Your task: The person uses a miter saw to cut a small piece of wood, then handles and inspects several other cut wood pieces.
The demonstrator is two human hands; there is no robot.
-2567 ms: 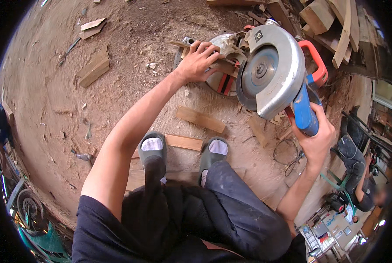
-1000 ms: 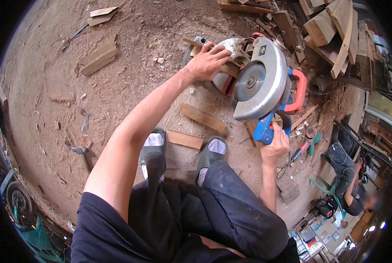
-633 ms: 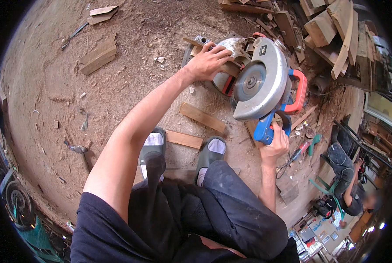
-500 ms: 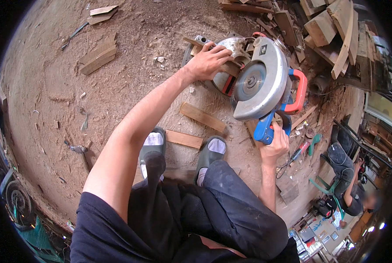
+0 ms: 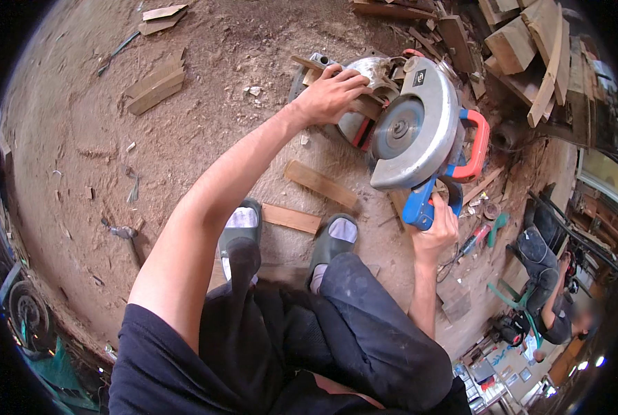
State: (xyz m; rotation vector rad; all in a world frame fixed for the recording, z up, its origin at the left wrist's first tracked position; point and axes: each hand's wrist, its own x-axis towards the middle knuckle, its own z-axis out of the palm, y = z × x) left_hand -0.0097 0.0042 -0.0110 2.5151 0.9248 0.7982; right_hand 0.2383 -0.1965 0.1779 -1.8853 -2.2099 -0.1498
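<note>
My right hand (image 5: 438, 235) is closed around the blue plastic handle (image 5: 419, 207) of a grey metal mitre saw (image 5: 441, 128), which sits on the sawdust-strewn dirt floor (image 5: 205, 159) ahead of my feet. My left hand (image 5: 331, 95) is clamped over a brown wooden piece (image 5: 368, 108) on the saw's base, fingers bent across its top. The round steel blade (image 5: 400, 128) stands just right of that wood; I can't tell whether they touch. A red loop handle (image 5: 476, 146) juts from the saw's right side, and a flat tan board (image 5: 320, 185) lies nearer me.
</note>
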